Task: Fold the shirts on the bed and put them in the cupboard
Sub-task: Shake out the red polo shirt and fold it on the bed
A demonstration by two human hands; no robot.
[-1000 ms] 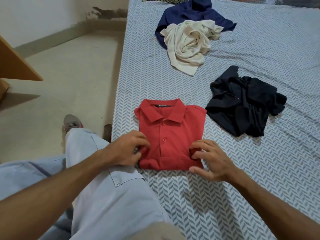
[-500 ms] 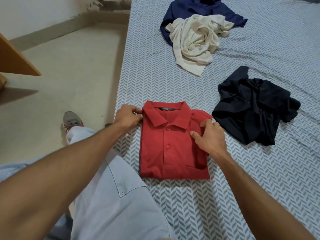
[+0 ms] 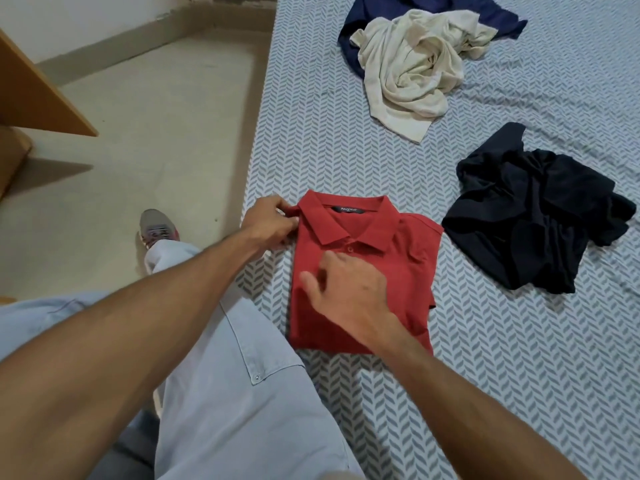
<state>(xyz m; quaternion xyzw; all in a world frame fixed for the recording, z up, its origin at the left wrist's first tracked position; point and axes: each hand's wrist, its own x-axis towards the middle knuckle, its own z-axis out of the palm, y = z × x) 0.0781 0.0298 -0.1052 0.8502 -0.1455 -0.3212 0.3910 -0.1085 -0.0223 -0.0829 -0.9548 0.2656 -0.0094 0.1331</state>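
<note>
A red polo shirt (image 3: 398, 251) lies folded into a rectangle near the bed's left edge, collar away from me. My left hand (image 3: 270, 221) pinches the shirt's top left corner beside the collar. My right hand (image 3: 349, 289) lies flat on the shirt's front with its fingers spread. A crumpled black shirt (image 3: 533, 216) sits to the right of the red one. Farther back a crumpled cream shirt (image 3: 412, 64) lies on top of a navy shirt (image 3: 498, 15).
The bed (image 3: 519, 341) has a grey-and-white chevron sheet. My knee in light trousers (image 3: 242, 393) rests on its edge, my shoe (image 3: 157, 228) on the beige floor. A wooden cupboard door edge (image 3: 38, 95) juts in at the left.
My right hand slid from the shirt's right shoulder to the middle of its front. My left hand stayed at the top left corner by the collar, up from the bottom edge a second ago.
</note>
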